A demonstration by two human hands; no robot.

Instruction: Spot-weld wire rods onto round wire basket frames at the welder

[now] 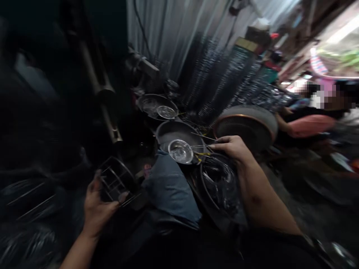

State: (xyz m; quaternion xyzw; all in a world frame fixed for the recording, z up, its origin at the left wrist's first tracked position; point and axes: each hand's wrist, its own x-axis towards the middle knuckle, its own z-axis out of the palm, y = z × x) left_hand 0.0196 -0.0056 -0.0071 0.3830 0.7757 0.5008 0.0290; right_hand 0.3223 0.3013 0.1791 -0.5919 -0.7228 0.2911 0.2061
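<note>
My left hand grips the rim of a round metal rack with wire bars, at the lower left. My right hand is closed in a pinch on thin metal skewers that point left over a dark pan. A small shiny steel bowl sits at the pan's near edge, just left of that hand. My knee in blue jeans lies between the two hands. The frame is dim and smeared by motion.
A second pan with a steel bowl stands farther back. A large round copper-rimmed drum is at the right. A black bin lined with plastic sits under my right forearm. People sit at the far right. Corrugated sheet walls the back.
</note>
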